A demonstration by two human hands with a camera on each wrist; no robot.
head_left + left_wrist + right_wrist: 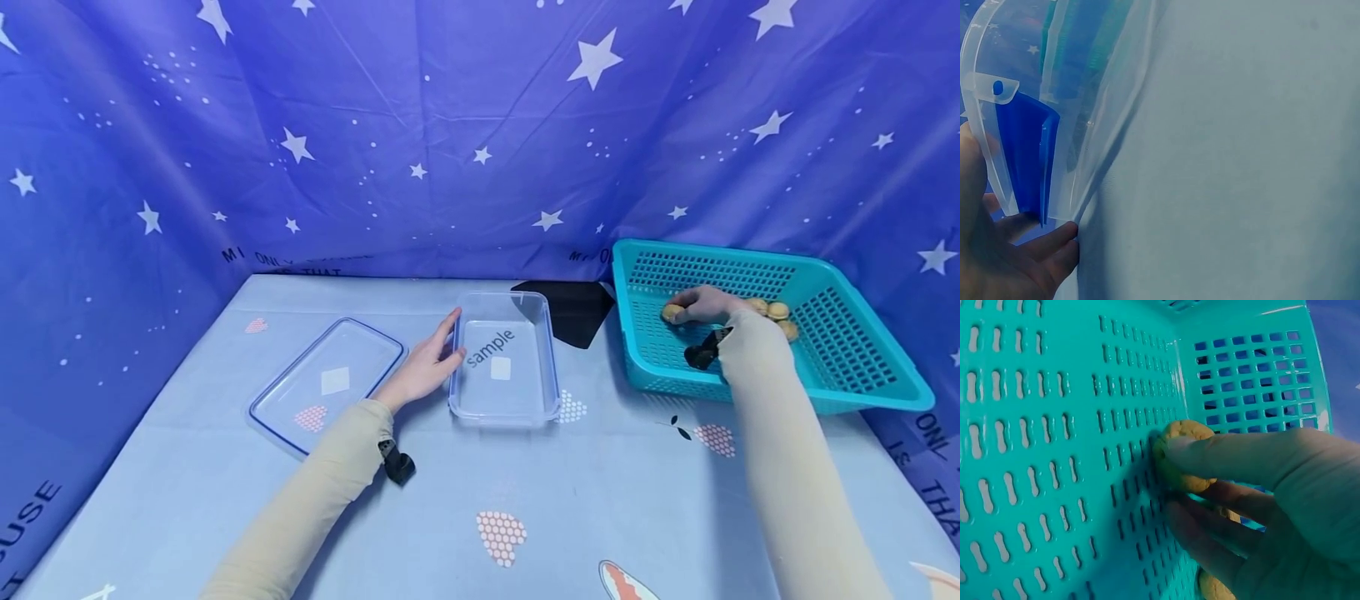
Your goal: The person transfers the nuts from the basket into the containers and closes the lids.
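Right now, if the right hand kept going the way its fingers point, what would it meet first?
The right hand already pinches a cookie; beyond it, probably the teal basket's left wall, though depth is unclear.

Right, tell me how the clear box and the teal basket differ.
The clear box is see-through with solid walls; the teal basket is opaque and full of slots. The box is the smaller and holds nothing, only a label reading "sample"; the basket holds several cookies. The left hand rests against the box's side, while the right hand reaches inside the basket and pinches a cookie. Both are rectangular, open on top and stand on the table.
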